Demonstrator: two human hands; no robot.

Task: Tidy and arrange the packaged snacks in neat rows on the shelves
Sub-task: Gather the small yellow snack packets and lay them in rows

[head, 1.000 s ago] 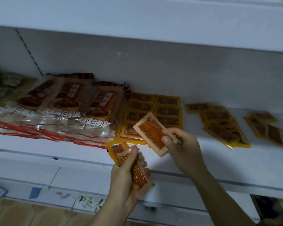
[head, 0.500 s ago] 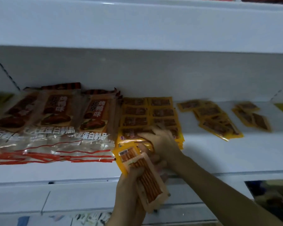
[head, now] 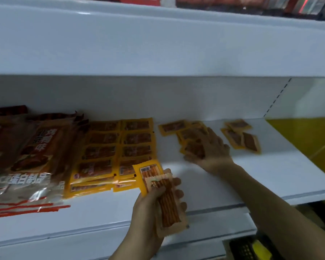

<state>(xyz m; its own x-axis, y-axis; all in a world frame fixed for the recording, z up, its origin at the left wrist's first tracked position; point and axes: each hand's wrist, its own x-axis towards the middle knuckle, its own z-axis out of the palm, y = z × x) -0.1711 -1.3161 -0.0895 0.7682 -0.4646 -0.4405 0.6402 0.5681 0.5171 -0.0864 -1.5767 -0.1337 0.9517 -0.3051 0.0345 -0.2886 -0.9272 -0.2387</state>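
L hand (head: 150,209) grips snack packs (head: 165,201), R hand (head: 212,149) on loose packets (head: 193,147)

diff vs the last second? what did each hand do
The right hand handed its stick-snack packet to the left hand, then reached right across the shelf onto the loose yellow packets, fingers spread over them. The left hand now grips two stick-snack packets instead of one. Unchanged: the yellow rows, the big brown bags and the far-right packets.

One head-worn camera looks forward and down, close onto the white shelf (head: 233,177).
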